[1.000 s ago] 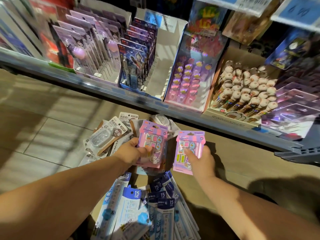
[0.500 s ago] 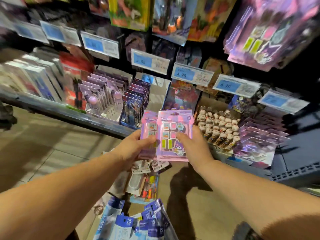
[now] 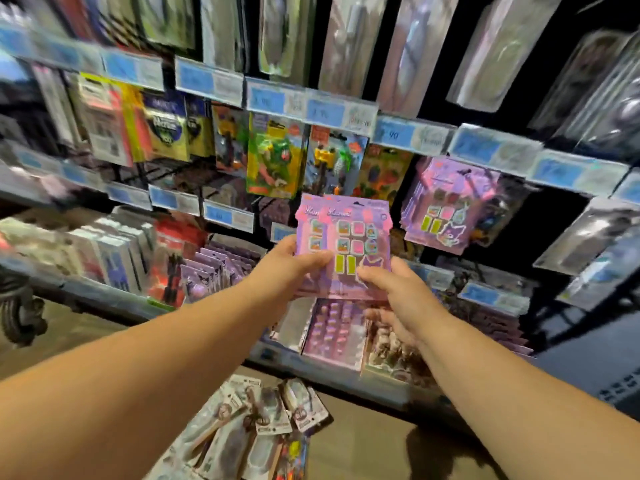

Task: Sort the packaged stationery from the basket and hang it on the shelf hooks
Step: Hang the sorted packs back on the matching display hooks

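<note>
While the pink packs [image 3: 349, 237] sit raised before the shelf [image 3: 104, 296] | left hand [image 3: 287, 268] grips their left edge, right hand [image 3: 398, 299] pinches the bottom | align tops, then steer to matching packs [image 3: 446, 206] hanging right.

glossy pink plastic-fronted sticker packs [image 3: 349, 244], shiny clear plastic sleeves on hanging packets [image 3: 353, 43], smooth brown floor [image 3: 367, 448]

From nine o'clock round to three a dark shelving unit [image 3: 550, 223] fills my view, its back nearly black; blue-and-white price strips [image 3: 325, 110] slope along its rails from ten o'clock toward three, all blurred; a grey ledge [image 3: 86, 289] crosses at eight; the floor [image 3: 374, 441] at six is tan, dimly lit; a dark wheel [image 3: 17, 306] sits at nine.
</note>
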Demonstrator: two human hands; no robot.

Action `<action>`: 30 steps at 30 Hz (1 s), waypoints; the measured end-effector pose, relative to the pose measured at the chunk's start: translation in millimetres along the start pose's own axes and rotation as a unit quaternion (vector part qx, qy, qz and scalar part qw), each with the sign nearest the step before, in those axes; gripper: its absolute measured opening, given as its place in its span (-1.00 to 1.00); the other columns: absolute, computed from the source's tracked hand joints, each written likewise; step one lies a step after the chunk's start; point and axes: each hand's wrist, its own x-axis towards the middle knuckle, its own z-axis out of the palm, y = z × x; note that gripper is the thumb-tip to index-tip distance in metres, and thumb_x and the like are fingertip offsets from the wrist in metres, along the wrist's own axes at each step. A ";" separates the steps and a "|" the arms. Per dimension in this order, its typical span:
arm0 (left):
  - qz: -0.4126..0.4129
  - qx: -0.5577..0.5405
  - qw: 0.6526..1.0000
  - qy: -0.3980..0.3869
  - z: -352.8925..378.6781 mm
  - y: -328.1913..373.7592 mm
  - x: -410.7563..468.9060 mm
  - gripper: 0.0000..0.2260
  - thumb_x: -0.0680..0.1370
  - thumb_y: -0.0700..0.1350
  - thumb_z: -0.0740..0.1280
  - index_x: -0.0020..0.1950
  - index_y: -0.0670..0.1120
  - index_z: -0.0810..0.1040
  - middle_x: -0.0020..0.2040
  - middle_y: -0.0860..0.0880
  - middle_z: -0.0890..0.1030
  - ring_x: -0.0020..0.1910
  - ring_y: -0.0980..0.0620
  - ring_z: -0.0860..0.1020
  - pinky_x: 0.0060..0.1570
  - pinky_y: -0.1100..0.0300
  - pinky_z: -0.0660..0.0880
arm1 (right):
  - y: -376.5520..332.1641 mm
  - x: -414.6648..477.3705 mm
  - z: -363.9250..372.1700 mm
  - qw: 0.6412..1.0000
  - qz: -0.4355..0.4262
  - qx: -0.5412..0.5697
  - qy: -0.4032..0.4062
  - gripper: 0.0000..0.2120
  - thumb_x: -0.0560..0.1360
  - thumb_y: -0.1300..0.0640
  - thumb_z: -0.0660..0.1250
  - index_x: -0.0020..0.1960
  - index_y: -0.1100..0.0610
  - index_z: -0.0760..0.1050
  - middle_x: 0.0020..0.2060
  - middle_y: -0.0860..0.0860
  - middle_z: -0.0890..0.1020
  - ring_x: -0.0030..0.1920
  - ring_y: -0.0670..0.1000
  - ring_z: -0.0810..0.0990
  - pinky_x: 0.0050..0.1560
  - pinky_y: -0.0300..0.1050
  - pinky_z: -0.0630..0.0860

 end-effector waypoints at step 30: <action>-0.025 -0.148 0.987 -0.063 64.7 23.6 39.9 -0.74 0.58 -0.26 0.32 0.23 -0.03 0.46 0.12 -0.20 0.62 0.04 -0.24 0.63 -0.21 -0.03 0.63 | -29.1 20.2 -84.5 0.936 -0.139 0.179 0.269 -0.68 0.57 0.17 0.31 0.31 0.06 0.45 0.19 0.07 0.60 0.07 0.07 0.62 -0.27 -0.15 0.54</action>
